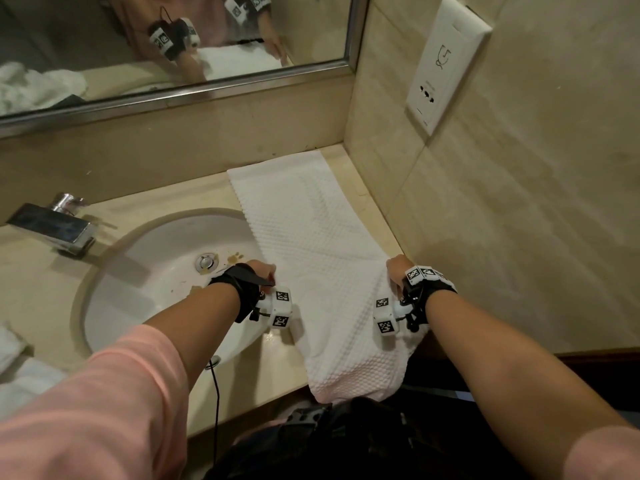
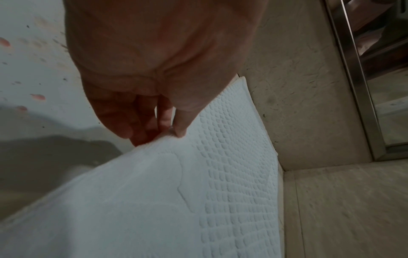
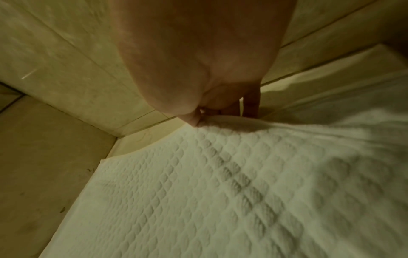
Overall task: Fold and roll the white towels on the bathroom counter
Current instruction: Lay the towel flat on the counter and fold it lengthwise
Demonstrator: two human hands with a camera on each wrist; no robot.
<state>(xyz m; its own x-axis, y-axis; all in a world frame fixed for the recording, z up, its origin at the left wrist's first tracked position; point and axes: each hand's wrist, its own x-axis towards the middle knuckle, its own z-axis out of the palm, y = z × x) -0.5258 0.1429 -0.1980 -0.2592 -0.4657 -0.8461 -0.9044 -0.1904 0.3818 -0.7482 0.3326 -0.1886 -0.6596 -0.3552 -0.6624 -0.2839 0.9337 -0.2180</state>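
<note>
A long white waffle-textured towel (image 1: 311,237) lies stretched along the beige counter (image 1: 214,188) from the back corner to the front edge, where its near end hangs over. My left hand (image 1: 265,271) pinches the towel's left edge (image 2: 167,137) over the sink rim. On the other side, close to the side wall, my right hand (image 1: 398,270) pinches the right edge (image 3: 205,120). Both held edges are raised a little off the counter. In the wrist views the thumbs lie on top with the fingers underneath.
A white sink (image 1: 152,268) with a chrome faucet (image 1: 55,226) sits left of the towel. Another white towel (image 1: 14,368) lies at the counter's left edge. A mirror (image 1: 156,46) runs along the back, and a tiled wall with a socket plate (image 1: 446,64) stands close on the right.
</note>
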